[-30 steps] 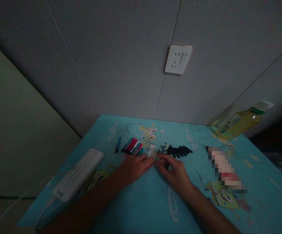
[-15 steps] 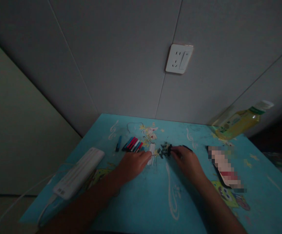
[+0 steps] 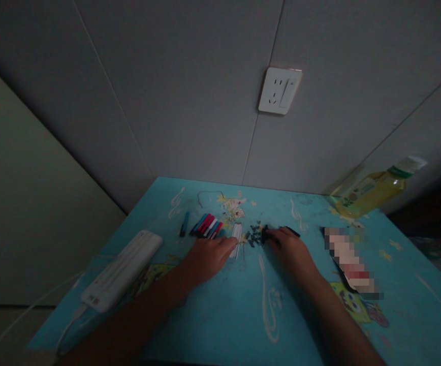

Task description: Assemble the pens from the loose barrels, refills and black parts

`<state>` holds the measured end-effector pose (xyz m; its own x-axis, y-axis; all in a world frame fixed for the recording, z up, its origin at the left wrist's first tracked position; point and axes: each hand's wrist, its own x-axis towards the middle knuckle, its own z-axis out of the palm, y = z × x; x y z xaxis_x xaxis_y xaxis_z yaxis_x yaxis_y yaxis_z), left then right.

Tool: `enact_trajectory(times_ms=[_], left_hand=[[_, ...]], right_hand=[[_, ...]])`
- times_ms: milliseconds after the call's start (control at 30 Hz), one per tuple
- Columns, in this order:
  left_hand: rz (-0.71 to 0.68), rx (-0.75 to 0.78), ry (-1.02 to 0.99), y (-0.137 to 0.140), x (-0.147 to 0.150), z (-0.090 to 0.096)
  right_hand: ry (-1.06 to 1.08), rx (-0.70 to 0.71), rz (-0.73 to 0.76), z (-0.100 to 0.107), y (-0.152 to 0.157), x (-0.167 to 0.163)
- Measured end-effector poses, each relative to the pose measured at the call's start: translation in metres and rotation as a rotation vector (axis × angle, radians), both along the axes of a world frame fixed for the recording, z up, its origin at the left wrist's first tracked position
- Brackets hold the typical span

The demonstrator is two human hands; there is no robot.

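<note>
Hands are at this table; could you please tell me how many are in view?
2: the left hand is at the white sticks, and the right hand is at the black pieces farther right. Both show clearly; no other hand is visible.

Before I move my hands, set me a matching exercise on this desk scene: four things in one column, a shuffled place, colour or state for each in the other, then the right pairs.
Things:
1. Socket
2. Bottle
3. White sticks
4. Table

Descriptions:
A. Partly covered by the left hand
B. Light blue, with printed figures
C. Set in the wall
D. Yellow, with green at the neck

Pairs: 1-C, 2-D, 3-A, 4-B
</note>
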<state>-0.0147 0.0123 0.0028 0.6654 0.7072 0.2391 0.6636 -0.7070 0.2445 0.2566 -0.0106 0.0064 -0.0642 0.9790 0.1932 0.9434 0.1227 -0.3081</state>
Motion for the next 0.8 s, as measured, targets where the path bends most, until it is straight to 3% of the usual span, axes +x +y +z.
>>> enact_trajectory(times_ms=[500,667,800], left_hand=[[-0.006,-0.005,0.043,-0.001,0.0,0.005],[-0.005,-0.014,0.043,-0.001,0.0,0.002],[-0.004,-0.014,0.019,0.0,0.0,-0.001]], right_hand=[[-0.105,0.058,-0.055,0.001,0.001,-0.005],[-0.153,0.115,-0.114,0.002,-0.001,-0.002],[-0.064,0.212,-0.164,0.007,0.0,0.002]])
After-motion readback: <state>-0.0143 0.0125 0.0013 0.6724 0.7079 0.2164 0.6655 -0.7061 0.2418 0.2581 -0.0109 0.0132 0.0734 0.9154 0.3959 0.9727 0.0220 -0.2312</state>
